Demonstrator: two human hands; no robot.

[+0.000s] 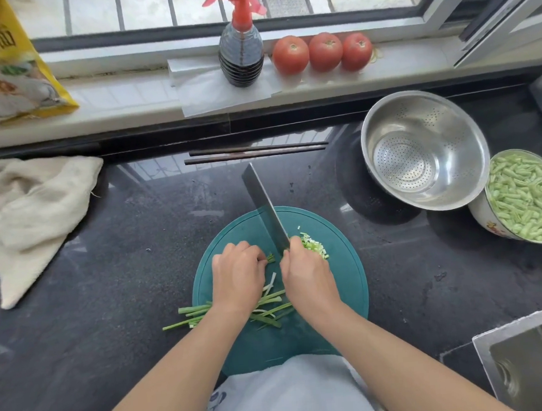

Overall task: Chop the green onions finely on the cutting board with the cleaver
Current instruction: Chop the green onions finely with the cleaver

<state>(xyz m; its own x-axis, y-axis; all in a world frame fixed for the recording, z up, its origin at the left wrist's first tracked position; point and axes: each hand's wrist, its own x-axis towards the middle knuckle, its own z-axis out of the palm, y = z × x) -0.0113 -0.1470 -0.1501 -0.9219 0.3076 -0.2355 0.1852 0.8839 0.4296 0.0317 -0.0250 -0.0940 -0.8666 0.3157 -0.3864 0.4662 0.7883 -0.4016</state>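
Observation:
A round teal cutting board [347, 280] lies on the dark counter in front of me. My right hand [307, 277] grips the handle of the cleaver [265, 207], whose blade points away from me over the board. My left hand [236, 277] has its fingers curled down on a bunch of green onions [269, 259] just left of the blade. Long uncut green onion stalks [194, 315] lie across the board under my wrists, sticking out past its left edge. A small pile of chopped green onion [315, 245] sits right of the blade.
Two dark chopsticks [255, 152] lie beyond the board. A steel colander bowl [421, 148] and a bowl of cut green beans [528, 198] stand at the right. A beige towel [29, 205] lies at the left, a sink [541, 365] at the near right. A sauce bottle [241, 55] and three tomatoes [322, 52] sit on the windowsill.

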